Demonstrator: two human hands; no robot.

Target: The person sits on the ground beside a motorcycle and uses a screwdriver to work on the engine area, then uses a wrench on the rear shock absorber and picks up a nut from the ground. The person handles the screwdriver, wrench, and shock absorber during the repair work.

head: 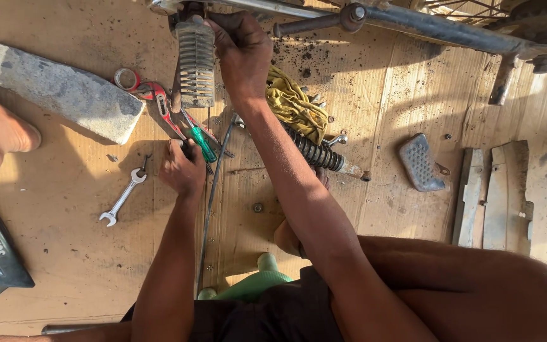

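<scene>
My right hand (243, 52) is closed on the top of a ribbed grey rubber footrest (196, 64) fixed to a motorcycle frame (425, 26) at the top of the view. Lower down, my left hand (183, 168) rests on the cardboard floor and closes on a green-handled screwdriver (202, 143). Red-handled pliers (163, 106) lie just above that hand, next to the footrest.
A silver open-ended wrench (122, 197) lies left of my left hand. A grey stone block (58, 88) sits upper left. A black shock-absorber spring (316, 154), a yellow rag (292, 101), a metal foot pedal (421, 163) and flat metal plates (498, 193) lie to the right.
</scene>
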